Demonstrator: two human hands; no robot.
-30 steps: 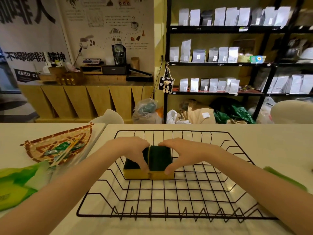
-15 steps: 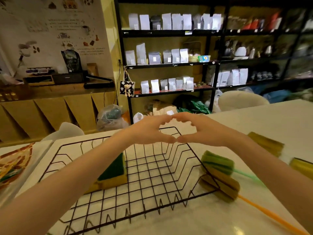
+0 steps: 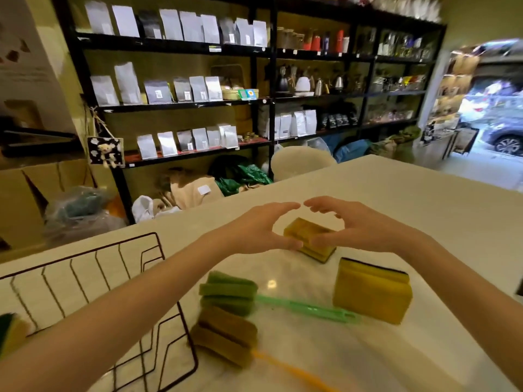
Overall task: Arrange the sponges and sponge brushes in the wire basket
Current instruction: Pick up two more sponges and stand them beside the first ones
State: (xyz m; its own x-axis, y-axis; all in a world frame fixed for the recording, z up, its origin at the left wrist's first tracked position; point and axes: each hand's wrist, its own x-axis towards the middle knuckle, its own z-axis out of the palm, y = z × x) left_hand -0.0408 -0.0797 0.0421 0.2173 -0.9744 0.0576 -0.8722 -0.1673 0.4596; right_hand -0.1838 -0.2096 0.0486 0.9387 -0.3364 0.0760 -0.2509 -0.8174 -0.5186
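Observation:
A small stack of yellow sponges lies on the white table, and my left hand and my right hand curve around it from both sides, fingers apart, thumbs near its front. A second, bigger yellow sponge stack sits nearer me on the right. A green sponge brush and a brown sponge brush with an orange handle lie beside the black wire basket. Inside the basket, at the far left edge of the view, shows a green-and-yellow sponge.
The white table stretches to the right and back. A pale chair back stands behind the table. Black shelves with bags and kettles fill the wall beyond.
My hands let go of the sponges in the basket, lifted and moved right to the small yellow stack on the table. The view swung right with them.

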